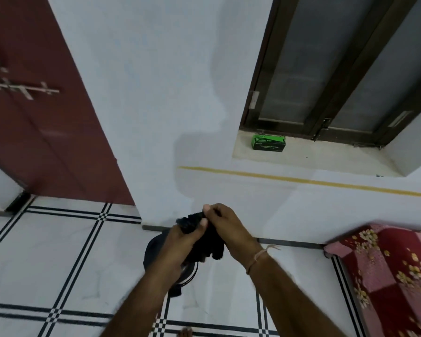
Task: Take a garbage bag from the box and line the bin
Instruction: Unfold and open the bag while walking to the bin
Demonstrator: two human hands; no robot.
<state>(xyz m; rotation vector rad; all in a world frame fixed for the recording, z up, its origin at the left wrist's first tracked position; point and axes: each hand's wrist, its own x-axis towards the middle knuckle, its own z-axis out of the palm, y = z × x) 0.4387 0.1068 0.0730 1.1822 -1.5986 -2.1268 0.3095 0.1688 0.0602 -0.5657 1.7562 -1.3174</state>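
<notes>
1. Garbage bag [205, 242]: you hold it as a black, folded, crumpled bundle between both your hands, in front of the white wall [156, 93]. Much of it is covered by your fingers, so its full shape and how far it is unfolded cannot be told.
2. Below your left hand [180, 244] sits a dark round bin [153, 249]; your left forearm and the bag hide most of it, and only part of its rim and side shows. Whether it has a liner cannot be told.
3. Your left hand is closed around the lower part of the bundle, thumb lying across the top of the plastic.
4. Your right hand [225, 224] is just beside the left, touching the bag from the other side; thumb and forefinger are pressed together, pinching the upper edge of the bag. A pale thread band [258, 257] circles the right wrist.
5. Both forearms reach in from the bottom edge of the view and are cut off there.
6. Well above and to the right of your right hand, a green box [268, 142] stands on the window sill [326, 159]; its print is too small to read.
7. Far right of your right hand, a red floral cloth [394, 271] is cut off by the frame edge.
8. Under your hands the tiled floor [58, 251] carries black double lines.
</notes>
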